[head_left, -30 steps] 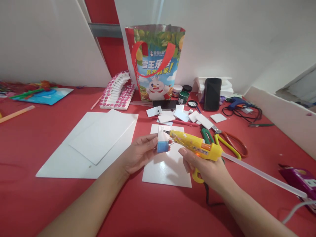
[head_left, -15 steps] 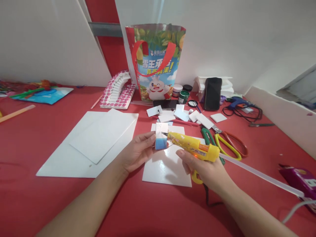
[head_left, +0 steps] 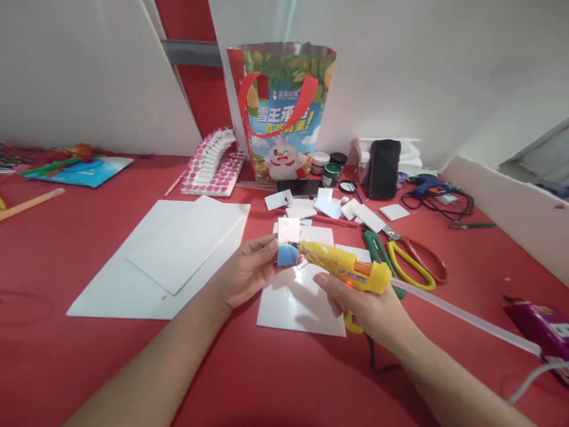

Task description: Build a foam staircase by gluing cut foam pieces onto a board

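The left hand (head_left: 249,270) is pinching the card (head_left: 290,230) by its left edge; the right hand (head_left: 373,305) is gripping the glue gun (head_left: 326,258), its nozzle (head_left: 294,244) pointing at the card's face, above the board (head_left: 302,308); keeping both steady, and skin off the likely hot nozzle, should be serving best

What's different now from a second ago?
The left hand moved the white-and-blue piece slightly left and up in view; the right hand moved the yellow glue gun left, its tip now nearer the blue part. Nothing was grabbed or let go. The bag stayed put.
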`<state>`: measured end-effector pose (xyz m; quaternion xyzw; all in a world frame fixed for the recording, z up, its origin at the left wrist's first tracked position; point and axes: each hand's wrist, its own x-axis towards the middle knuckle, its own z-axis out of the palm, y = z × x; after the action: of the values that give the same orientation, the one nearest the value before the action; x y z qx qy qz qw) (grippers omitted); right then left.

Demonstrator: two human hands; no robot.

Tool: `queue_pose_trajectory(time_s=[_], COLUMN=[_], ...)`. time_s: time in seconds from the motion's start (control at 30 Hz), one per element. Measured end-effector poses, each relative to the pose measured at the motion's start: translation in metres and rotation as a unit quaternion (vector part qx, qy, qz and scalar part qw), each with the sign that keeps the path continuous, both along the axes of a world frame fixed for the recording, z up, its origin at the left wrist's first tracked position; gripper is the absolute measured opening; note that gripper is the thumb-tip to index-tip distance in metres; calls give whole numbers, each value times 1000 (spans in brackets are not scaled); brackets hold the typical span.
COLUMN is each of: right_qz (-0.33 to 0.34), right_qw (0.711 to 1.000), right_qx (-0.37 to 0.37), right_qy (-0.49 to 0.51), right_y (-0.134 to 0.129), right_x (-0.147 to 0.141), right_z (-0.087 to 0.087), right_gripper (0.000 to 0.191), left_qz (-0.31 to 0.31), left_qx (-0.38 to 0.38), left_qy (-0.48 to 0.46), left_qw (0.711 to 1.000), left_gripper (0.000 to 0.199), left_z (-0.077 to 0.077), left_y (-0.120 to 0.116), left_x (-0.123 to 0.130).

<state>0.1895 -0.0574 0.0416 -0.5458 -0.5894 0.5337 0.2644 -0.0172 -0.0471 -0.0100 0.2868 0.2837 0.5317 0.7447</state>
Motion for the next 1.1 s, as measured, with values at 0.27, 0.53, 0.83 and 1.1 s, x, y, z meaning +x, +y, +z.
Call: queue_pose_trajectory(time_s=[0.27,0.53,0.83,1.1], right_qz=[11,16,17,49], right_qw=[1000,1000,1000,998], right_qx=[-1,4,-7,-14], right_qy=[1,9,26,47], right_y=[0,-1,-3,0], right_x=[0,-1,-3,-3], right_z=[0,0,0,-3], right_gripper=[39,42,38,39], left_qz=[7,18,24,43], left_qx=[0,9,20,7], left_qy=[-12,-24,-31,-20], left_qw=[1000,999,999,999], left_gripper=[19,17,16,15], left_z=[-1,-4,-4,-4], left_y=[1,2,2,4], left_x=[0,-1,-3,-6])
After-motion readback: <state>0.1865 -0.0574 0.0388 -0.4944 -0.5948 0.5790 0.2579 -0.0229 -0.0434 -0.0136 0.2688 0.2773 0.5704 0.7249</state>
